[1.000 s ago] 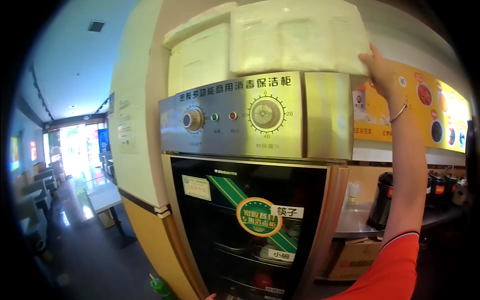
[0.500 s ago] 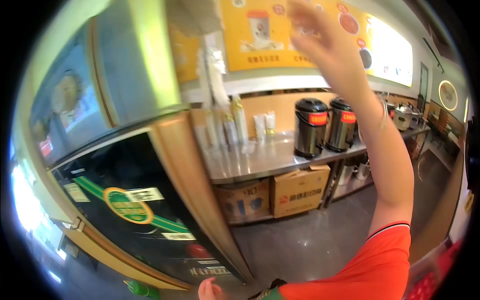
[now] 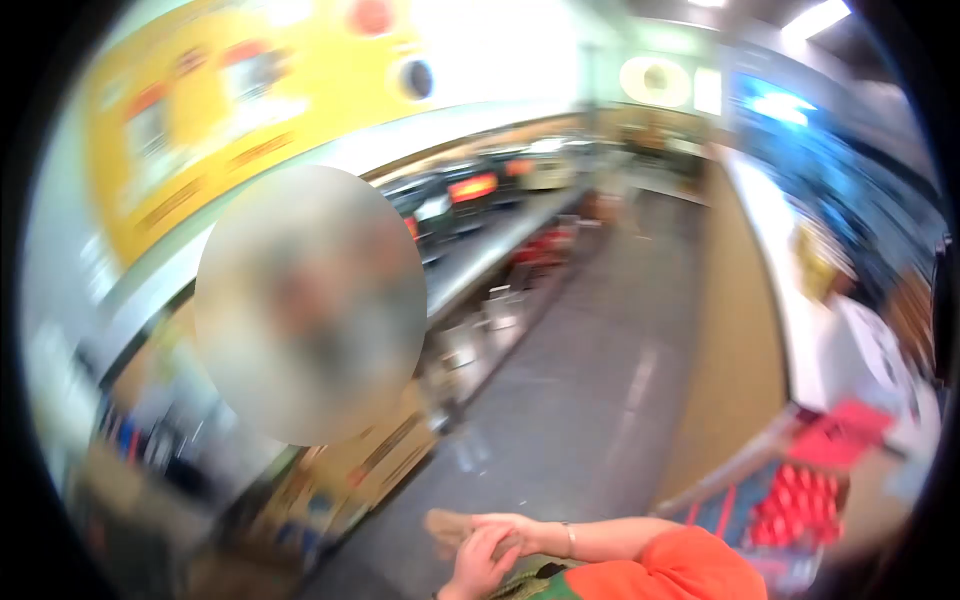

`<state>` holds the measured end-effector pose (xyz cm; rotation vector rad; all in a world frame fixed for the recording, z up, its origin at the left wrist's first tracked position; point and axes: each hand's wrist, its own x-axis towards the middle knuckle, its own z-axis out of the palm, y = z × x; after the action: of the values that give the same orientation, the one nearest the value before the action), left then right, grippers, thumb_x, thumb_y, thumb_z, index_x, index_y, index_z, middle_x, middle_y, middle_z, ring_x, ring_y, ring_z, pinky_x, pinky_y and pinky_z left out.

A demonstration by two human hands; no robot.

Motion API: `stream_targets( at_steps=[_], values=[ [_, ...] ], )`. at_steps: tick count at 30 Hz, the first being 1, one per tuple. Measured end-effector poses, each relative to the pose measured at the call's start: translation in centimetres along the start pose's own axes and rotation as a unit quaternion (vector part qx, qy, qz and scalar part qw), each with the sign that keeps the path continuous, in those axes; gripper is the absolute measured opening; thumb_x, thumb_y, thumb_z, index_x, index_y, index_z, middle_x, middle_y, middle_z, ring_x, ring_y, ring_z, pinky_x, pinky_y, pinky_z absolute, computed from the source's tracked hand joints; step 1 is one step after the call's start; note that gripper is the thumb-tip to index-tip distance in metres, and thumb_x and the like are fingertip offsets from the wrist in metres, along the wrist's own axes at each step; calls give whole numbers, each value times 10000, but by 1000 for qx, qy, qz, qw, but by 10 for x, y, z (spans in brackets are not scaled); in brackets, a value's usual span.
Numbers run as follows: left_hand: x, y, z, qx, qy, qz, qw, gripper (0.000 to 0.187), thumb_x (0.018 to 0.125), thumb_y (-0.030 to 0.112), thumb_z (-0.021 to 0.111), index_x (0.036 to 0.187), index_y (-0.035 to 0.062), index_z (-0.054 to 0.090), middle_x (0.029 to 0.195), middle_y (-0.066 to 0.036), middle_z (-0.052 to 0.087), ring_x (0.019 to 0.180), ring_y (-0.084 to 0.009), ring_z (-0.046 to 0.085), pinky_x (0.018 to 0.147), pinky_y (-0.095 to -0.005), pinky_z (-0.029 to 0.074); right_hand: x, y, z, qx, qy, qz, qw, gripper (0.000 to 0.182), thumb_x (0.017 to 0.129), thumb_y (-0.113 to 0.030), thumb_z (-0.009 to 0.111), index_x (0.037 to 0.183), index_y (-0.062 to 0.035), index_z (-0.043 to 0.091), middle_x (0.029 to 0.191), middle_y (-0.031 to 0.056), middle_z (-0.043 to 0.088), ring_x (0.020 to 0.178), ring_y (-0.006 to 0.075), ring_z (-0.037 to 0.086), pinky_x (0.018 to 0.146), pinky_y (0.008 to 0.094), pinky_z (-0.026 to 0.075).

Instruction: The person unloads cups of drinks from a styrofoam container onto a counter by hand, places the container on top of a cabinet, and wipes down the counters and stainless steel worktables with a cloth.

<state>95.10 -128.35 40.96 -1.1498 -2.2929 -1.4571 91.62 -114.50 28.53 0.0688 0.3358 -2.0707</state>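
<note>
Hands meet low before me, right hand (image 3: 510,528) over left hand (image 3: 478,562), grip unclear; whatever they pinch could slip mid-turn.

Motion blur smears the counter (image 3: 500,245); a person's face is hidden.

Motion blur leaves every sign and label unreadable.

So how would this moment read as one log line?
view: motion-blurred | right hand: meets left hand low in frame | held item: cannot tell | background: blurred steel counter, grey floor
</note>
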Motion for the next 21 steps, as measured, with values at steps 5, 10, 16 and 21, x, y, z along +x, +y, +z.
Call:
stream_targets(
  at_steps=[5,10,16,21],
  values=[
    [64,-56,43,-137,-66,-45,987,244,829,48,544,1066,-8,533,1080,-117,525,997,-208,511,848,-315,424,-102,-87,40,-97,208,-276,934,449,852,-152,472,1284,-60,391,1122,83,528,879,156,551,731,308,487],
    [139,-171,43,-176,-144,-168,959,225,859,98,514,1058,0,553,1014,-100,567,942,-200,535,849,-302,418,-178,-157,22,-122,278,-450,840,500,809,-80,437,1303,-61,363,1132,113,516,936,205,538,774,330,483],
    [270,-230,77,-144,-252,-125,949,214,854,118,528,1019,-9,580,989,-120,603,948,-228,555,851,-315,422,-338,-223,76,-247,627,-627,392,489,733,7,421,1221,-29,429,1104,131,550,972,198,558,785,329,482],
    [366,-258,166,-187,-306,-84,930,205,852,123,540,1000,-10,590,976,-134,605,938,-250,564,842,-320,428,-486,-229,98,-342,903,-160,-203,483,775,-132,526,1241,-50,429,1181,175,501,1063,342,452,941,404,350]
  ],
)
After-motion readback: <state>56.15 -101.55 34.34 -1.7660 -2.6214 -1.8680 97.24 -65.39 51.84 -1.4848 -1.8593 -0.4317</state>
